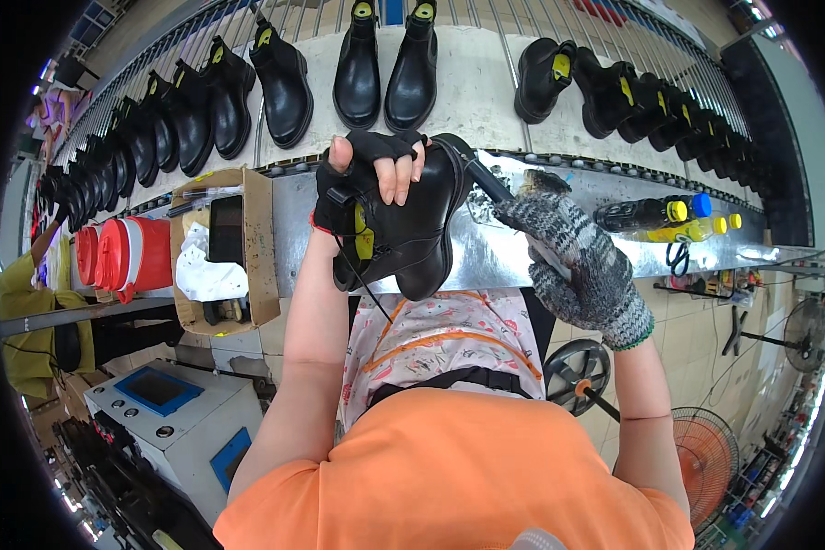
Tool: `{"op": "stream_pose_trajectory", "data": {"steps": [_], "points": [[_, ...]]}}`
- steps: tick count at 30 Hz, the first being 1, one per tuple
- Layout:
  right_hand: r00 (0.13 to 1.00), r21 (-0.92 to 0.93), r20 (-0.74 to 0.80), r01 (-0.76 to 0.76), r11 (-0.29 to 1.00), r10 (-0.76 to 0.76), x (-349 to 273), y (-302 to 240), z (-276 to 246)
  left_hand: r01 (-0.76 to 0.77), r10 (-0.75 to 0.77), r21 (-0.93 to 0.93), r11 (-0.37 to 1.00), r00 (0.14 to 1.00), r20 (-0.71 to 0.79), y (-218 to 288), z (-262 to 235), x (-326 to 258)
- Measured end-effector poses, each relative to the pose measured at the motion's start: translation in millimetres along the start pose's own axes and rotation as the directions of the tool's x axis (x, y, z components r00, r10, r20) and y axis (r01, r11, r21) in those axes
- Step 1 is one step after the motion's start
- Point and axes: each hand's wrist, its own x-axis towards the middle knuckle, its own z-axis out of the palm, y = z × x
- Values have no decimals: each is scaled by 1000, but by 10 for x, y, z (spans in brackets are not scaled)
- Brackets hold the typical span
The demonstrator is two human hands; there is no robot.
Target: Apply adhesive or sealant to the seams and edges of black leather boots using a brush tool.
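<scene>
Holding the black boot (408, 220) over the near edge of the tabletop (500, 249), I note a smooth, glossy upper (433, 188) and a yellow-green patch (364, 236) at its opening. My left hand (371, 158) has fingers folded over the upper; my gloved right hand (579, 249) has fingers curled round a rod-like tool (490, 181).

Cardboard box (262, 247) blocks the left, bottles (640, 214) crowd the right; there's bare desk (491, 252) between boot (417, 220) and right hand (582, 261), dark tool (489, 181) across its far side.

Red jug (152, 259) beside cardboard box (262, 247); orange fan (706, 463).
</scene>
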Motion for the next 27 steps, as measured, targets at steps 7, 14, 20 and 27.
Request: {"op": "stream_pose_trajectory", "data": {"steps": [7, 14, 20, 27], "points": [[999, -50, 38, -33, 998, 35, 36, -3, -18, 58, -58, -4, 998, 996, 65, 36, -42, 10], [995, -33, 69, -69, 997, 71, 70, 19, 10, -27, 27, -4, 1000, 999, 27, -13, -2, 32], [998, 66, 56, -44, 997, 40, 158, 36, -40, -10, 10, 5, 1000, 1000, 11, -12, -17, 25], [998, -1, 14, 62, 998, -62, 207, 48, 127, -3, -3, -76, 997, 997, -76, 6, -134, -42]]}}
